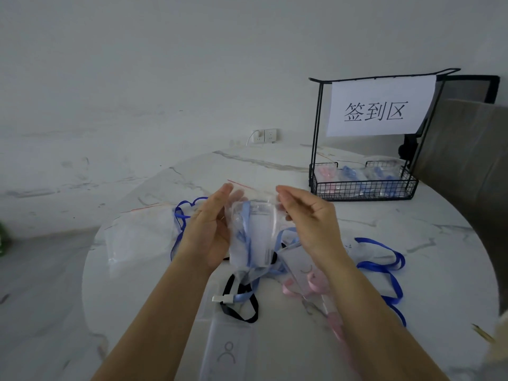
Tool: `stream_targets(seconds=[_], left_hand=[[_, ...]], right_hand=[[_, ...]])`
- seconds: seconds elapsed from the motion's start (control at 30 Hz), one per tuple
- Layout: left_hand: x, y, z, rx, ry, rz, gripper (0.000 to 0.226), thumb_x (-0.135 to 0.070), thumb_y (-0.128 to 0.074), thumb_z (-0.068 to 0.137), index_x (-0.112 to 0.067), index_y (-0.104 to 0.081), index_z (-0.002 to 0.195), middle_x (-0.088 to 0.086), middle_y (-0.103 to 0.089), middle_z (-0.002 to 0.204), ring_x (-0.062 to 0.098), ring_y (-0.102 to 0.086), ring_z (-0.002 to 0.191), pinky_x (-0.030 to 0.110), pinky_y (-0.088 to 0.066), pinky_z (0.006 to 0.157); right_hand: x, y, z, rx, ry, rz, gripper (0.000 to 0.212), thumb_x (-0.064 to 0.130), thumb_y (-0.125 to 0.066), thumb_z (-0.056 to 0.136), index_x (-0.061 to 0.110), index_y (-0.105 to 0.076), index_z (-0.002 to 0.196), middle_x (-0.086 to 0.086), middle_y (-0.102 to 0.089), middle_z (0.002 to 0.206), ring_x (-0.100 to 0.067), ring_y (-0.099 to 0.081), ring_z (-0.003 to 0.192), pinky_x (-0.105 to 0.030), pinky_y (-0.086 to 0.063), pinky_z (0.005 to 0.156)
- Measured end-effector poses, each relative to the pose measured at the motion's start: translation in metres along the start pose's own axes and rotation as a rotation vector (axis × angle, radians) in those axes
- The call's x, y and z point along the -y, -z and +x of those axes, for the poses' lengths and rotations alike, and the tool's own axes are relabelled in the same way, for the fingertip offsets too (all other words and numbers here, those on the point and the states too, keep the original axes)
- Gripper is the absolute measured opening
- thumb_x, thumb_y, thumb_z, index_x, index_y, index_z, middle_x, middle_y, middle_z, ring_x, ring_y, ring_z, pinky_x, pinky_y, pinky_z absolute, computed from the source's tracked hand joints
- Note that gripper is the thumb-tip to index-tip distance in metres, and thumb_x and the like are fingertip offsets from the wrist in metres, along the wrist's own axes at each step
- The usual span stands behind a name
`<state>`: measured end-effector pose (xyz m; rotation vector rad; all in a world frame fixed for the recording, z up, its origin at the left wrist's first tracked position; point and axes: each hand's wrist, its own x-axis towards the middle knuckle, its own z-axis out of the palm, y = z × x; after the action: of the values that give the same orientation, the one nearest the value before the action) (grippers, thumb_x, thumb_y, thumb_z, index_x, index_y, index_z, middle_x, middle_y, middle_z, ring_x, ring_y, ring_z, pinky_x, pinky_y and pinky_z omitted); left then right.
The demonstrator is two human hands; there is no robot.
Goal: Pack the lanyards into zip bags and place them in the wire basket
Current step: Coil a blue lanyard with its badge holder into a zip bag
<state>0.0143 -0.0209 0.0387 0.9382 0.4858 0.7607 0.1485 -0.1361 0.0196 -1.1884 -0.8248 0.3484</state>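
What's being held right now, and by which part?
A clear zip bag with a light blue lanyard inside. The left hand holds its left edge; the right hand pinches its upper right corner.

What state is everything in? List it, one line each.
Zip bag: held upright between left hand and right hand, light blue lanyard inside.
Wire basket: upright, holding packed bags.
Spare bags: flat on table.
Black lanyard, pink lanyard, dark blue lanyard: loose, unpacked.
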Motion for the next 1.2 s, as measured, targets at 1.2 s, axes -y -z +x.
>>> stream_targets(seconds=[1.2], left_hand=[[0.036, 0.019, 0.016, -0.091, 0.004, 0.213, 0.010, -0.023, -0.067, 0.091, -0.017, -0.075, 0.089, 0.003, -0.075, 0.097, 0.013, -0.064, 0.076, 0.027, -0.044, 0.063]], right_hand=[[-0.023, 0.025, 0.016, 0.188, -0.246, -0.220, 0.013, 0.034, -0.071, 0.089, 0.023, -0.078, 0.091, -0.001, -0.077, 0.091, -0.017, -0.072, 0.090, -0.029, -0.056, 0.083]])
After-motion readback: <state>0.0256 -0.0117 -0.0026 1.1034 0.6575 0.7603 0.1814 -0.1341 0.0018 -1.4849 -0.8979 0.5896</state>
